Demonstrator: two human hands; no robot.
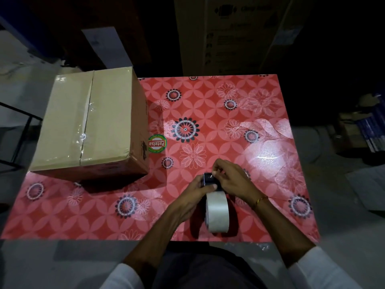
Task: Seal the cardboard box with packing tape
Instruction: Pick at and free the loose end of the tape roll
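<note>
The right hand (233,180) pinched with its fingertips at the front of the black tape dispenser (210,180), apparently at the loose end of the tape, though the tape end itself was too small to see. The left hand (195,195) was closed around the dispenser from the left side, with the thumb lying on top of it. The roll of packing tape (217,213) sat in the dispenser just below both hands, in the lower centre of the frame, over the red flowered table (208,101).

The step in hand seemed to be to free the tape end. To do it well, I think the left hand should keep the dispenser steady while the right one peels the end straight, without folding it on itself, and pulls out only a short piece.

The cardboard box (91,122) stood in the upper left of the frame, well apart from the hands, at the left edge of the table. Its flaps were closed, and a shiny strip already seemed to lie along the middle seam. A round sticker (157,143) lay on the table just beside its right side.
</note>
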